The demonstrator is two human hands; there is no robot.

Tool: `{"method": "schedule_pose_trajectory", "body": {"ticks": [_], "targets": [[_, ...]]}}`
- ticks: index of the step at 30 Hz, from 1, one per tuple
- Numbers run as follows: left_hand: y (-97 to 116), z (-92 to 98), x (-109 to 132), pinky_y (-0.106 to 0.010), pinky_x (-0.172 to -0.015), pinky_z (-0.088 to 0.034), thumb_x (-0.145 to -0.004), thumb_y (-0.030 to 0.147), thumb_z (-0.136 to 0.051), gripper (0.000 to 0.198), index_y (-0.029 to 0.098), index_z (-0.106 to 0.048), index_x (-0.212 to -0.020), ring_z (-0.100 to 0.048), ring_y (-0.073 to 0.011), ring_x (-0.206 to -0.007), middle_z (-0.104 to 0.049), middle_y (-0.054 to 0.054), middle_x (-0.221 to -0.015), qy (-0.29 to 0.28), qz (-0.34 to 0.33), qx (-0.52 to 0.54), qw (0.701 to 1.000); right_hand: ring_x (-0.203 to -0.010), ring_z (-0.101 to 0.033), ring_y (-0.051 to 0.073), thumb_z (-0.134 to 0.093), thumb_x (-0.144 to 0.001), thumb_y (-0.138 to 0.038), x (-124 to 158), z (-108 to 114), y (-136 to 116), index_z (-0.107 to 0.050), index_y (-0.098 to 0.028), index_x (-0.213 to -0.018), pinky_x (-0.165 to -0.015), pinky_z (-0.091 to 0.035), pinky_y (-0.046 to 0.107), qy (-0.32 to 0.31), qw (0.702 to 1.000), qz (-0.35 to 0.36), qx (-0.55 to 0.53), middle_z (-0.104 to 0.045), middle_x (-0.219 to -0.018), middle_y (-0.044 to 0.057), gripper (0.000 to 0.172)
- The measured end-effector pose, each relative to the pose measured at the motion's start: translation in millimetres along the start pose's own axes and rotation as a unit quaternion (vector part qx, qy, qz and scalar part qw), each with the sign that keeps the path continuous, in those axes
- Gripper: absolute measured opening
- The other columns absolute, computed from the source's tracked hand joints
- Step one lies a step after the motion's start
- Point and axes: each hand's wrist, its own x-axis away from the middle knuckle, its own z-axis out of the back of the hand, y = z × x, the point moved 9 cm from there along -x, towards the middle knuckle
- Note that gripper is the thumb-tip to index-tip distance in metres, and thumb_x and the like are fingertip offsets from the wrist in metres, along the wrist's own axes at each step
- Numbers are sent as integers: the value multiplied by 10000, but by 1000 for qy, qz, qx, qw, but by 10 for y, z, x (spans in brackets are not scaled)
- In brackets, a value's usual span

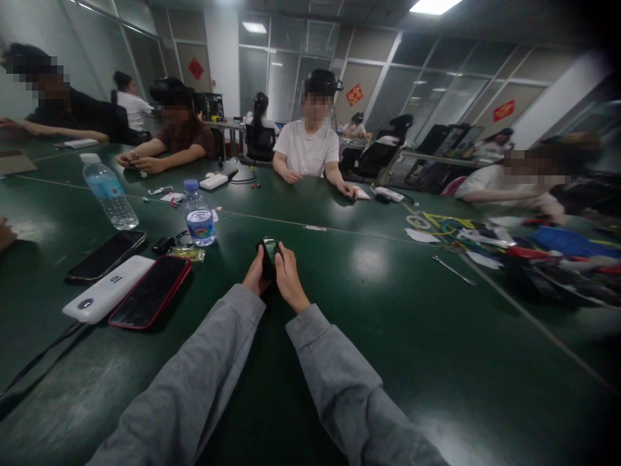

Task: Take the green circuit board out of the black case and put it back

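Both my hands meet over the dark green table (378, 304), arms in grey sleeves. My left hand (255, 273) and my right hand (290, 275) are closed together around a small black device with a greenish lit face (269, 254), held just above the tabletop. The fingers wrap its sides and hide its lower half.
To my left lie a red-cased phone (150, 292), a white power bank (107, 288), a black phone (105, 254) and two water bottles (200, 215) (108, 193). Coloured wires and parts (466, 234) lie at right with a thin metal tool (453, 270). Several people sit around the far side.
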Motion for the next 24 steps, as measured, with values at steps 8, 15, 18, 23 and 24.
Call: {"method": "schedule_pose_trajectory", "body": {"ticks": [8,15,18,23,24], "targets": [[-11,41,-32,-324,-908,-524,-835,659,-540,643,184,-613,-1263,-657,-236,-1055,-700,-110,-1137,15,-2,-6,1000,-1323,-461,207,-450,-933,-501,1,54,280,-572,-231,-1302,-1167,-290,434,49,979,-104,-170,-554,-1379,79,473],[1,63,-25,-320,-901,-518,-831,637,-569,616,196,-620,-1258,-665,-230,-1030,-709,-101,-1112,31,-7,-14,999,-1340,-456,203,-483,-920,-486,19,54,201,-588,-231,-1292,-1176,-280,419,53,977,-102,-180,-549,-1404,70,462],[24,55,-25,-325,-907,-516,-839,600,-585,577,197,-620,-1251,-667,-226,-1031,-712,-102,-1108,33,-19,-17,999,-1353,-450,200,-508,-905,-498,25,53,208,-600,-233,-1282,-1190,-258,407,57,975,-101,-192,-540,-1424,62,470],[41,57,-55,-347,-951,-503,-878,415,-592,396,177,-636,-1192,-665,-226,-1057,-714,-104,-1104,49,-45,-43,997,-1391,-413,194,-574,-862,-515,52,17,368,-595,-253,-1283,-1208,-232,401,57,961,-148,-225,-511,-1463,37,497],[49,51,-61,-353,-969,-494,-882,380,-585,364,176,-640,-1179,-658,-229,-1078,-712,-104,-1117,50,-55,-53,996,-1391,-415,194,-589,-854,-513,59,11,403,-598,-257,-1276,-1207,-238,402,57,957,-160,-235,-510,-1465,34,494]]}}
